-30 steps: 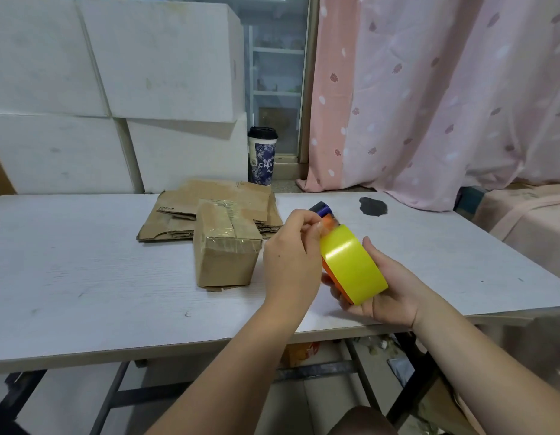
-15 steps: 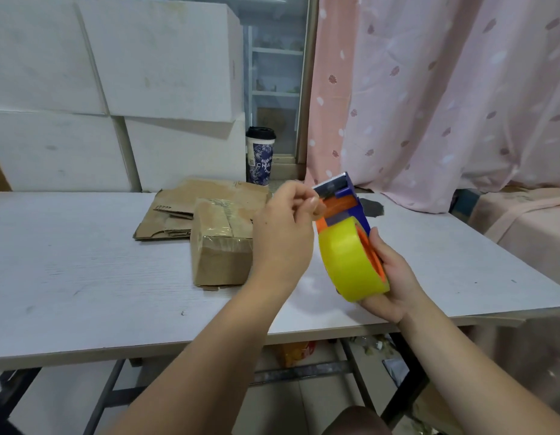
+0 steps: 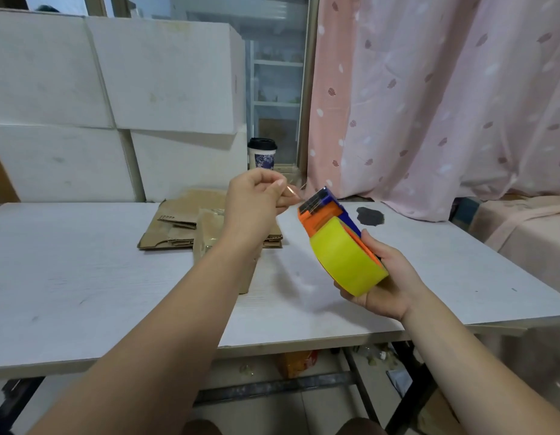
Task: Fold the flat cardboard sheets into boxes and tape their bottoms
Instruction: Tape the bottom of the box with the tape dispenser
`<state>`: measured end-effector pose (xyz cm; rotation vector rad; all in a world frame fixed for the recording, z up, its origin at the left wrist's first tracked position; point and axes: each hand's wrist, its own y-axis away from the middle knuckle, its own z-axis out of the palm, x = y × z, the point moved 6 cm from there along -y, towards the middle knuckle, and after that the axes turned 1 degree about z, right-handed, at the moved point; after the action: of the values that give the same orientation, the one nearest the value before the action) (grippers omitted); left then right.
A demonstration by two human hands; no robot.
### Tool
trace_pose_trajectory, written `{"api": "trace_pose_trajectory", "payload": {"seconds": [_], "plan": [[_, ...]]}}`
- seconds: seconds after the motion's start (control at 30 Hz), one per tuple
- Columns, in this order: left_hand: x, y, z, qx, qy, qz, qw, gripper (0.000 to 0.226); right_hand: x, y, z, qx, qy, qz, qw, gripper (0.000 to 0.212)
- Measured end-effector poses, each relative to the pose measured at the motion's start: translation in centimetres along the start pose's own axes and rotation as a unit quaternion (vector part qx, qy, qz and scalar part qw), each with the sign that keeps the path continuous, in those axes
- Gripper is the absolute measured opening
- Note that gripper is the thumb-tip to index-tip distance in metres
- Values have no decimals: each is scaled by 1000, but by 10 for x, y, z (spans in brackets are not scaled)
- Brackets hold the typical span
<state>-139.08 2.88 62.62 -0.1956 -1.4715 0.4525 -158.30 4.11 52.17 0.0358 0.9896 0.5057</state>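
Above the bench (image 3: 84, 277), your right hand (image 3: 390, 288) grips the yellow tape dispenser (image 3: 344, 259), and your left hand (image 3: 256, 199) pinches the tape end (image 3: 291, 192) near its cutter. The taped box (image 3: 209, 230) stands behind your left forearm, touching the flat cardboard sheets (image 3: 178, 221).

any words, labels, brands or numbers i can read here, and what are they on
None can be read.
Cup: blue patterned band, any lettering too blurred.
Tape dispenser: no label shows.
Orange package under the table: print too blurred.
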Motion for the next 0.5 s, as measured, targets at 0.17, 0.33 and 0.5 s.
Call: {"api": "trace_pose_trajectory", "payload": {"seconds": [0.17,0.33,0.5], "plan": [[-3,-19,-12,40,-4,-60,997,20,6,-2,10,-14,21,31,999,48],[20,-26,-18,41,27,-24,998,13,-7,-8,18,8,-33,-35,999,40],[16,-29,-33,55,9,-33,998,20,-9,-9,20,23,-29,-22,999,39]]}}
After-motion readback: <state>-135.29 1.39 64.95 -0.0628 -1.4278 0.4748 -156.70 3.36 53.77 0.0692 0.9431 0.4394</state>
